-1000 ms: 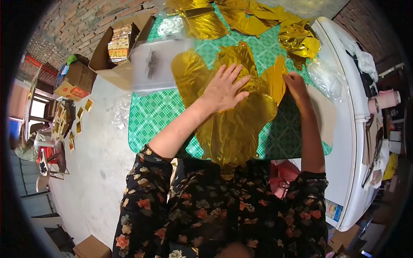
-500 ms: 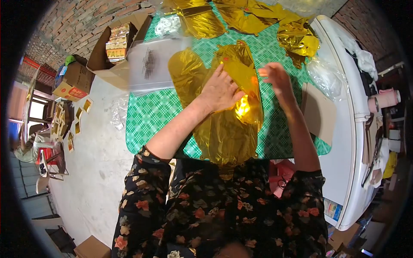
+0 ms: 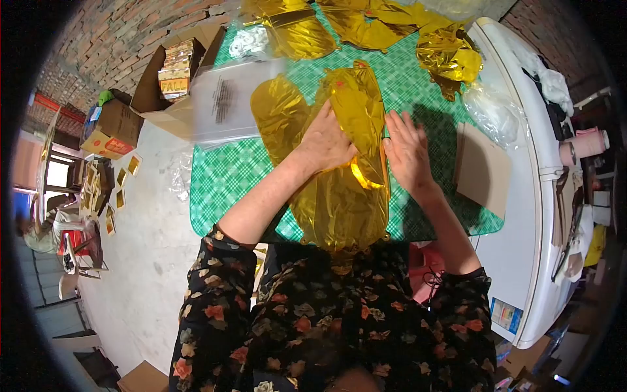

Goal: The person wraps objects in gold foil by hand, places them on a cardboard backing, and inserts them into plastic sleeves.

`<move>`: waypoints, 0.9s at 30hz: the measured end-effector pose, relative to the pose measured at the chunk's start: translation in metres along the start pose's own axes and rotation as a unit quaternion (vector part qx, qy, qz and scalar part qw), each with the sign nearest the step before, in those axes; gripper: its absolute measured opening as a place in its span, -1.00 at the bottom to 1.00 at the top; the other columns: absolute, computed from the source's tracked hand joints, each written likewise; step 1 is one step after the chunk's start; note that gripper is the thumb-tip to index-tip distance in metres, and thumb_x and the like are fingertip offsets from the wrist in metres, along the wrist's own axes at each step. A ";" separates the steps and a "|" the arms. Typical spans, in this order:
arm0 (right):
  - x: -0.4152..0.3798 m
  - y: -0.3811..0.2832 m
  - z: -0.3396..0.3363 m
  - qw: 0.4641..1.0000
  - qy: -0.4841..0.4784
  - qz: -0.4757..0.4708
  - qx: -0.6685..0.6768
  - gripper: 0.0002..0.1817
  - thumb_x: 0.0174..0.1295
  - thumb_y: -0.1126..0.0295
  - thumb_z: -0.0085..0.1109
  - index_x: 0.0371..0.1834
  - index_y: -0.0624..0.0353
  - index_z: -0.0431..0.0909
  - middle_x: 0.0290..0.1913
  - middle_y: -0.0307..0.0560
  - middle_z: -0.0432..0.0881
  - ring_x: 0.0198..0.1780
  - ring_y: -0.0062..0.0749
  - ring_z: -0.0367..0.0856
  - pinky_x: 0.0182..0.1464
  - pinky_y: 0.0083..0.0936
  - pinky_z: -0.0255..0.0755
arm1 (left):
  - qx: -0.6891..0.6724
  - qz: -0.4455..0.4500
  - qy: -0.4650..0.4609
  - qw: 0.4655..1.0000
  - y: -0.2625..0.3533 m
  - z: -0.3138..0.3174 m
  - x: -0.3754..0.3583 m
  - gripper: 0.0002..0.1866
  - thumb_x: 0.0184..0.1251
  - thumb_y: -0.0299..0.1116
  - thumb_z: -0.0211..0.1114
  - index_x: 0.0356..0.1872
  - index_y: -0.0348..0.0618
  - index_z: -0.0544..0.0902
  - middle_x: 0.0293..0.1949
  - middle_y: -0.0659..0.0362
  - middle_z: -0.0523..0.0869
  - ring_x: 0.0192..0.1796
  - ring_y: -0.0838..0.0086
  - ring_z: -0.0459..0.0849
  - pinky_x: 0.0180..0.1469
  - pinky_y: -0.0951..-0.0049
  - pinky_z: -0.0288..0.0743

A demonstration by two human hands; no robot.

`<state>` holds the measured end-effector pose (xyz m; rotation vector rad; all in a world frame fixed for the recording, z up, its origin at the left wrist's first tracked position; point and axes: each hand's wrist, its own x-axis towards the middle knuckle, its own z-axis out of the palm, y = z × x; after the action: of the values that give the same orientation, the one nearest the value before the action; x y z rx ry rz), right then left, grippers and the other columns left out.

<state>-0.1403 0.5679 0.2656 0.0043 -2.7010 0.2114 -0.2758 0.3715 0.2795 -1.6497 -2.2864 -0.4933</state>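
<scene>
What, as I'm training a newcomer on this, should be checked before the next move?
1. Left hand steadying the gold foil: ok, resting on top of it.
2. Right hand free: ok, fingers extended beside the foil's right edge, apparently holding nothing.
3. Foil fully on the green table: not ok, its near end reaches past the edge.
4. Foil smooth: not ok, wrinkles show.
5. Layers under the left hand flat: cannot tell, the hand covers them.
6. Cardboard sheet out of the way: ok, lying apart to the right.
</scene>
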 end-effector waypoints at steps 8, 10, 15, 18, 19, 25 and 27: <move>0.005 -0.011 -0.005 1.000 -0.004 0.002 -0.022 -0.36 0.50 0.25 0.20 0.57 0.26 0.36 0.63 0.01 0.35 0.66 0.00 0.22 0.62 0.19 0.04 | 0.003 -0.004 -0.024 1.000 0.001 -0.004 0.001 -0.29 0.56 -0.03 0.09 0.65 -0.02 0.30 0.65 -0.02 0.31 0.74 0.07 0.10 0.76 -0.04 -0.20; 0.005 -0.011 -0.002 0.999 -0.007 -0.003 -0.041 -0.36 0.50 0.23 0.19 0.58 0.25 0.36 0.63 0.00 0.34 0.66 -0.01 0.20 0.62 0.21 0.04 | 0.014 -0.004 -0.033 0.999 0.003 -0.008 0.002 -0.28 0.56 0.02 0.09 0.65 -0.02 0.31 0.65 -0.02 0.31 0.74 0.06 0.10 0.76 -0.04 -0.19; 0.004 -0.010 0.001 0.998 -0.012 -0.014 -0.059 -0.37 0.53 0.17 0.13 0.58 0.21 0.37 0.64 -0.04 0.33 0.68 -0.05 0.16 0.62 0.24 -0.01 | 0.004 -0.010 -0.034 0.999 0.003 -0.008 0.002 -0.24 0.54 0.10 0.10 0.65 -0.03 0.30 0.65 -0.03 0.29 0.74 0.05 0.09 0.75 -0.04 -0.18; 0.005 -0.011 -0.001 0.998 -0.019 -0.021 -0.062 -0.38 0.54 0.15 0.12 0.57 0.21 0.39 0.64 -0.07 0.34 0.68 -0.07 0.15 0.64 0.23 -0.07 | -0.007 -0.016 -0.026 1.000 0.002 -0.003 0.000 -0.23 0.54 0.12 0.11 0.65 -0.04 0.30 0.65 -0.04 0.30 0.74 0.05 0.10 0.75 -0.06 -0.18; 0.006 -0.011 -0.001 0.997 -0.024 -0.022 -0.064 -0.38 0.54 0.15 0.11 0.57 0.21 0.39 0.63 -0.07 0.34 0.68 -0.07 0.15 0.65 0.23 -0.09 | -0.001 -0.019 -0.031 0.999 0.001 0.000 -0.002 -0.23 0.54 0.12 0.11 0.65 -0.05 0.31 0.65 -0.04 0.30 0.73 0.04 0.10 0.75 -0.06 -0.18; 0.008 -0.012 -0.003 0.997 -0.008 -0.046 -0.069 -0.37 0.50 0.18 0.17 0.56 0.22 0.40 0.62 -0.07 0.36 0.69 -0.08 0.15 0.66 0.22 -0.13 | 0.042 -0.019 -0.033 0.998 -0.001 0.008 -0.004 -0.34 0.62 0.02 0.00 0.63 0.01 0.37 0.62 0.03 0.36 0.69 0.06 0.17 0.72 -0.11 -0.10; 0.009 -0.012 -0.004 0.996 -0.008 -0.052 -0.074 -0.36 0.49 0.19 0.19 0.57 0.23 0.40 0.62 -0.05 0.37 0.70 -0.08 0.15 0.66 0.22 -0.14 | 0.045 -0.018 -0.043 0.998 -0.001 0.006 -0.005 -0.35 0.63 -0.01 -0.02 0.63 -0.02 0.36 0.63 0.01 0.35 0.69 0.06 0.15 0.72 -0.11 -0.11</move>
<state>-0.1464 0.5566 0.2744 0.1034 -2.7175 -0.0217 -0.2757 0.3699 0.2720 -1.6195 -2.3663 -0.3285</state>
